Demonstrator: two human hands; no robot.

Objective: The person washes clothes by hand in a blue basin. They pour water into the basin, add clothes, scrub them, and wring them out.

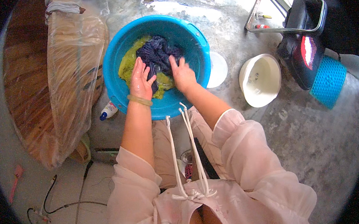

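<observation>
A blue plastic basin point(199, 75) stands in front of me with wet cloths inside. A dark navy cloth point(155, 51) is bunched up in the middle, and a yellow-green cloth point(127, 65) lies around and under it. Over the left part of the basin, my left hand point(140, 80) has its fingers stretched out and apart, beside the dark cloth; a pale bangle point(140, 100) circles that wrist. My right hand point(183, 75) is at the dark cloth's right edge, fingers apart and slightly blurred, gripping nothing that I can see.
Right of the basin are a white lid-like disc point(217, 70) and a cream bowl point(260, 80). Farther right stand a metal-framed black seat point(302, 49) and a blue perforated basket point(329, 81). On the left are a plastic-covered wooden piece point(73, 57), a white bottle point(109, 110) and cables point(75, 203).
</observation>
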